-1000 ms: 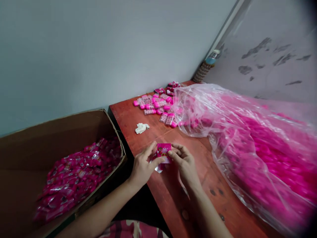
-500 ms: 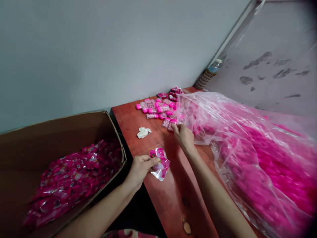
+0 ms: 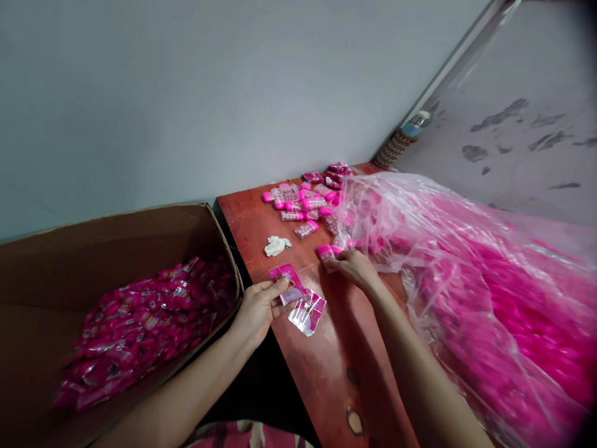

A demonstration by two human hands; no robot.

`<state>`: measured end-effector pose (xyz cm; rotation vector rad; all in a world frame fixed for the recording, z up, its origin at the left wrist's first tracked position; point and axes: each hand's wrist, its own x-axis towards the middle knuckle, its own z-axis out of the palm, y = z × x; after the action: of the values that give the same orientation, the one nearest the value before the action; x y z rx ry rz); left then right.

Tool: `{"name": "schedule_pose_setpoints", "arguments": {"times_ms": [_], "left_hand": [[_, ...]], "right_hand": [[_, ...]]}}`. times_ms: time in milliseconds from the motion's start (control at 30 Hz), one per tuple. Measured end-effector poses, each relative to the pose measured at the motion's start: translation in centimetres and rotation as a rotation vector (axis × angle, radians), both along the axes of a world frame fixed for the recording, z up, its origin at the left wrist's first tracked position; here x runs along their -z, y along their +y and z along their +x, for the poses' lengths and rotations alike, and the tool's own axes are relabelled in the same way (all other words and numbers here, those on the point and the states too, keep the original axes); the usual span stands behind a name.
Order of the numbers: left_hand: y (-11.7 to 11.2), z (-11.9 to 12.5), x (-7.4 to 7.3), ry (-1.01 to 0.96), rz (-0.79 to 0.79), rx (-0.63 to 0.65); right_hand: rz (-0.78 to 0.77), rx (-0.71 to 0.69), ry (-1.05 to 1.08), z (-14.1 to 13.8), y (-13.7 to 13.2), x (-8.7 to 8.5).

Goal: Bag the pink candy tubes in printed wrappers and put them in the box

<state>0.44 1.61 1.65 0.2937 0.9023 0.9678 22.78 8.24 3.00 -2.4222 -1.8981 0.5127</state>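
My left hand (image 3: 259,308) pinches a printed pink sachet (image 3: 284,274) between thumb and fingers over the table's left edge. A second pink sachet (image 3: 310,311), with a silvery end, overlaps it on the lower right. My right hand (image 3: 357,269) is closed on a small clear container with a pink cap (image 3: 326,252), just above or on the tabletop; the fingers partly hide it. Beyond lie several similar pink-capped containers (image 3: 313,203) in a loose heap, with one container (image 3: 306,229) a little nearer.
An open cardboard box (image 3: 219,239) at left holds a pile of pink sachets (image 3: 140,323). A large clear plastic bag (image 3: 401,186) of pink items covers the right of the red table (image 3: 247,218). White crumpled scrap (image 3: 277,245) lies left of centre; a bottle (image 3: 402,140) stands in the corner.
My right hand has drawn a pink-capped container away from the heap toward me. In my left hand the sachets have shifted apart, so the two now show separately. The view has turned slightly.
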Motion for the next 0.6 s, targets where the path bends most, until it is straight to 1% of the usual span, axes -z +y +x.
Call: {"name": "schedule_pose_setpoints", "arguments": {"times_ms": [67, 200, 333, 400, 500, 567, 600], "left_hand": [[-0.1, -0.2, -0.2, -0.002, -0.004, 0.000], [-0.2, -0.2, -0.2, 0.002, 0.003, -0.013], [-0.2, 0.1, 0.0, -0.029, -0.026, -0.075], [-0.2, 0.2, 0.1, -0.046, -0.057, -0.113], [-0.1, 0.2, 0.2, -0.063, -0.113, -0.153], [0.0, 0.2, 0.2, -0.081, -0.145, -0.171], [0.1, 0.3, 0.3, -0.096, -0.157, -0.179]], "right_hand": [[0.008, -0.001, -0.012, 0.4, -1.5, -0.2], [0.167, 0.032, -0.127, -0.4, -3.5, -0.2], [0.207, -0.068, -0.231, -2.1, -3.5, 0.5], [0.221, -0.098, -0.216, -2.6, -3.2, 0.8], [0.292, -0.065, 0.026, -2.8, -4.1, 0.7], [0.310, -0.042, 0.275, -3.3, -5.9, 0.3], [0.286, -0.035, 0.403, -3.8, -7.2, 0.1]]}}
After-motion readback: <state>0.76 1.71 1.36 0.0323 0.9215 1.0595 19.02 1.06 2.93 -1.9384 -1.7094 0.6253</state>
